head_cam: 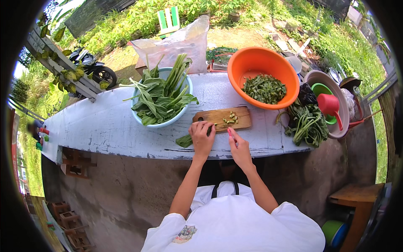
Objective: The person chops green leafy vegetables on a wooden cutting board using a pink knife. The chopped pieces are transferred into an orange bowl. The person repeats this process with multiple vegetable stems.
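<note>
My left hand (201,138) presses leafy greens (184,141) against the near left part of a wooden cutting board (244,118); a stem end shows past its fingertips. My right hand (241,149) grips the pink handle of a knife (229,131) at the board's near edge; its blade is hard to make out. Short cut stem pieces (231,118) lie on the board. Behind it on the left, a light blue plastic basket (148,125) holds long-stemmed leafy greens (157,97). Behind on the right, an orange plastic basin (263,55) holds chopped greens (265,89).
All this rests on a worn, white-painted table (110,126). A bundle of greens (310,126) lies at its right end, beside a large basin (341,126) with a green bowl and a red dipper (327,104). A clear plastic bag (185,47) stands behind the blue basket.
</note>
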{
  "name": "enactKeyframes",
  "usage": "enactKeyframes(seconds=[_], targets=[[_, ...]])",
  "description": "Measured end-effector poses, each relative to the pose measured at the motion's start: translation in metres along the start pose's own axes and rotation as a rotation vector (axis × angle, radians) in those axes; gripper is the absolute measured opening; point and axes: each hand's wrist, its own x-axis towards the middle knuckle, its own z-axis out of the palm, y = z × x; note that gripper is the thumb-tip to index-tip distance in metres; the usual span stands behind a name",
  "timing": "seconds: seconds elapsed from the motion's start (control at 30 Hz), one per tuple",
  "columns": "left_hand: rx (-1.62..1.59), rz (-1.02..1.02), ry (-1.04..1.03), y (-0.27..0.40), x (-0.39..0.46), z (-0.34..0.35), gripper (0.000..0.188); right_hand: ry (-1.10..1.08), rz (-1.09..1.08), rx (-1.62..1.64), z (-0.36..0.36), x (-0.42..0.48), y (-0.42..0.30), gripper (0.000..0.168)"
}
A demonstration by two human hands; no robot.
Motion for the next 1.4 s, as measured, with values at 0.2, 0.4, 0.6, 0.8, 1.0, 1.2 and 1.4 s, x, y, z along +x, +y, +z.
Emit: enactKeyframes(seconds=[0.2, 0.4, 0.6, 0.8, 1.0, 1.2, 1.4], targets=[[0.088, -0.036, 0.013, 0.003, 0.001, -0.004, 0.013, -0.03, -0.062, 0.001, 0.014, 0.003, -0.005, 0.04], [0.055, -0.028, 0.018, -0.001, 0.0, -0.001, 0.013, -0.087, -0.046, -0.029, 0.029, 0.012, -0.008, 0.04], [0.017, -0.036, 0.026, -0.001, 0.0, -0.003, 0.012, -0.086, -0.034, -0.074, 0.035, 0.015, -0.012, 0.04], [0.002, -0.045, 0.029, -0.001, -0.001, -0.001, 0.011, -0.096, -0.046, -0.108, 0.036, 0.019, -0.011, 0.039], [0.007, -0.058, 0.034, -0.001, -0.001, -0.001, 0.01, -0.115, -0.058, -0.158, 0.026, 0.007, -0.013, 0.039], [-0.054, -0.091, 0.05, -0.004, -0.002, 0.002, 0.01, -0.097, 0.003, -0.111, 0.017, -0.011, -0.008, 0.04], [-0.044, -0.102, 0.056, -0.009, -0.003, 0.004, 0.01, -0.066, 0.034, -0.098, 0.013, -0.004, -0.002, 0.04]])
